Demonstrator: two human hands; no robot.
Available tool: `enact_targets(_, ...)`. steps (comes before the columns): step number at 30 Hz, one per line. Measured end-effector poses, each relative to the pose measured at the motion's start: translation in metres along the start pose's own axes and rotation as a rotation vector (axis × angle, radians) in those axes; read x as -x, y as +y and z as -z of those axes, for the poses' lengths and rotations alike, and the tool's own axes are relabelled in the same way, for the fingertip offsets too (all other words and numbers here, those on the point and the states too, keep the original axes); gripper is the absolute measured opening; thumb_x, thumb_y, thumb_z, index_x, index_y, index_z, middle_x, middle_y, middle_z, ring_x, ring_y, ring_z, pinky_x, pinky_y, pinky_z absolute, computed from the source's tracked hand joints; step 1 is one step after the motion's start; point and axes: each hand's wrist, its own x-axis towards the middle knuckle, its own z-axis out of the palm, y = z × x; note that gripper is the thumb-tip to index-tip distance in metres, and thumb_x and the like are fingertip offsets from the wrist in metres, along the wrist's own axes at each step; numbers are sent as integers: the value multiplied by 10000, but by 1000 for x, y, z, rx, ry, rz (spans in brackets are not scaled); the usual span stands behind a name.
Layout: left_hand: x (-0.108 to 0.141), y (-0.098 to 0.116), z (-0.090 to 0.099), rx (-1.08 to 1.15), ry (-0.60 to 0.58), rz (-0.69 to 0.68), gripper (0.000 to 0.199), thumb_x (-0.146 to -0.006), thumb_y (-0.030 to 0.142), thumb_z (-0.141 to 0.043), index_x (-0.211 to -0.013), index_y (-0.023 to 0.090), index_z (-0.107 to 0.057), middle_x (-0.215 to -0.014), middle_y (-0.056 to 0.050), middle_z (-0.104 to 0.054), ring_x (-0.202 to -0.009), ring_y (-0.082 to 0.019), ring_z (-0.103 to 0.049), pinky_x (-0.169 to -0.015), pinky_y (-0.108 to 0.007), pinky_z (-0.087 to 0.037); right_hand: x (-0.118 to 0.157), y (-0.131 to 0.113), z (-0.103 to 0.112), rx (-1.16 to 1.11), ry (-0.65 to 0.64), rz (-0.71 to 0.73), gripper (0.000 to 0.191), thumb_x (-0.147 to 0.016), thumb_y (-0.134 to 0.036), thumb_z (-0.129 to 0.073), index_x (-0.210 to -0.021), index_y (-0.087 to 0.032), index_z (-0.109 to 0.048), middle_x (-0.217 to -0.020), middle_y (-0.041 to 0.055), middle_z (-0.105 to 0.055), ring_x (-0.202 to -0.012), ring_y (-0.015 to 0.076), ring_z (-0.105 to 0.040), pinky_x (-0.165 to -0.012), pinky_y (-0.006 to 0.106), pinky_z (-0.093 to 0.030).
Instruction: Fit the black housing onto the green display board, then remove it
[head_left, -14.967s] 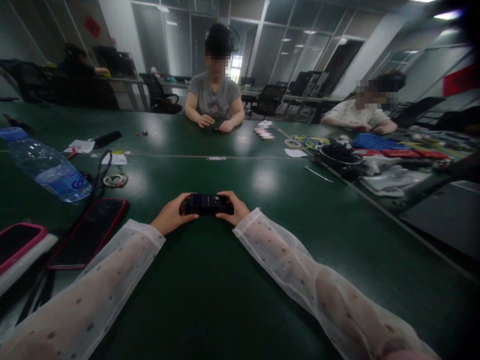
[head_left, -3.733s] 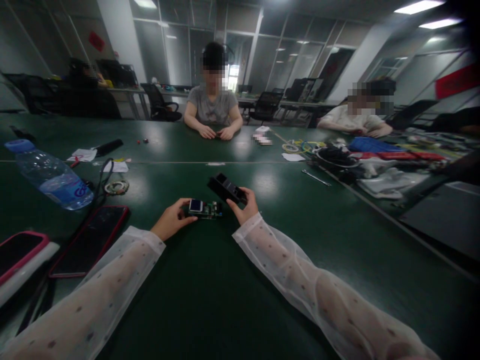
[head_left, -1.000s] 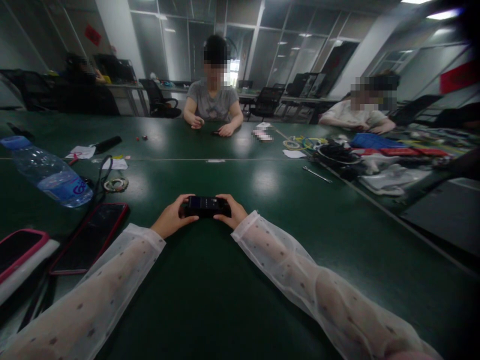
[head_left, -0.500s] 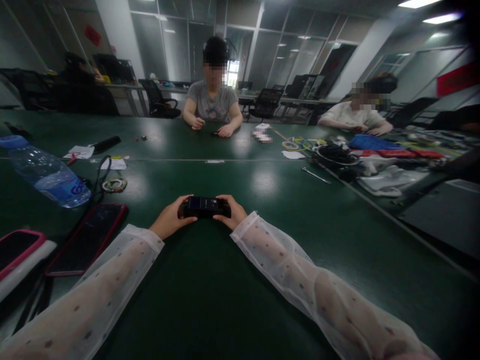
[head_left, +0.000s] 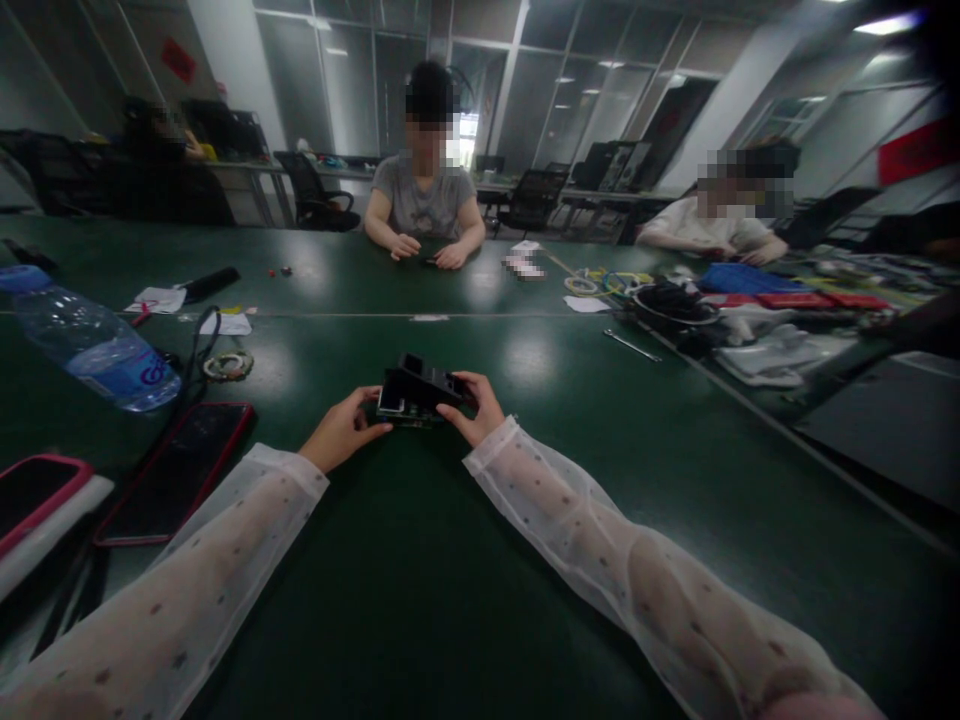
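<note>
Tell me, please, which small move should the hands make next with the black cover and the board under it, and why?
Probably the right hand should lift the black cover fully clear. The cover is tilted up, one edge still over the circuit board, which the left hand steadies against the green table. Lifting it straight off would likely avoid dragging the board.

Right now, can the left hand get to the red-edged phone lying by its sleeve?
Probably yes: the left hand only steadies the circuit board, and bare table lies between it and the red-edged phone.
</note>
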Motion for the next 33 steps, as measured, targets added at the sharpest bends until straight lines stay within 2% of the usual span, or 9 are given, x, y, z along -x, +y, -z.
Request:
enact_targets(3,1,0,0,29,3,-16,541,-777,349,-644,-1248,203,-421,-1057,-84,-603,-553,-102,-508,-502,-235,-393,-3,10,2,-16,123,-35,497,-715,-362,-679,-1107,-218,-409,-1080,84,-573,-1013,224,-584,-890,427,-486)
enact_targets(6,1,-1,0,32,7,-20,537,-773,342,-649,-1240,197,-428,-986,-70,-618,-559,-110,-510,-511,-240,-394,-6,22,5,50,233,-53,516,-703,-349,-682,-1109,-212,-396,-1084,91,-558,-995,226,-583,-879,425,-487)
enact_targets(9,1,0,1,25,-8,-9,527,-777,343,-645,-1236,195,-433,-925,-58,-620,-563,-121,-517,-512,-247,-394,-6,31,8,156,283,-90,523,-680,-319,-692,-1096,-204,-397,-1072,95,-553,-978,236,-581,-871,436,-480)
enact_targets(19,2,4,2,21,-29,19,527,-790,350,-633,-1247,194,-423,-818,-32,-602,-568,-141,-519,-514,-266,-411,-5,34,10,322,229,-125,519,-696,-274,-662,-1129,-172,-394,-1075,124,-523,-1007,274,-549,-924,508,-429)
enact_targets(26,1,3,1,6,-4,1,525,-782,347,-645,-1235,192,-432,-766,-10,-589,-549,-128,-496,-516,-256,-397,-5,35,11,534,290,40,685,-680,-358,-687,-1248,-145,-368,-1120,140,-455,-1040,288,-476,-924,495,-420)
enact_targets(29,1,3,1,-4,-1,1,514,-782,347,-644,-1229,192,-441,-758,-8,-585,-550,-128,-495,-516,-254,-393,-5,35,12,565,285,13,681,-670,-342,-695,-1237,-125,-386,-1086,140,-462,-1007,288,-478,-910,496,-422)
enact_targets(33,1,4,1,10,-9,5,525,-780,354,-644,-1234,191,-436,-771,-12,-588,-559,-133,-505,-514,-256,-398,-6,33,12,512,261,-28,637,-661,-268,-699,-1215,-166,-401,-1079,118,-475,-987,278,-493,-904,499,-426)
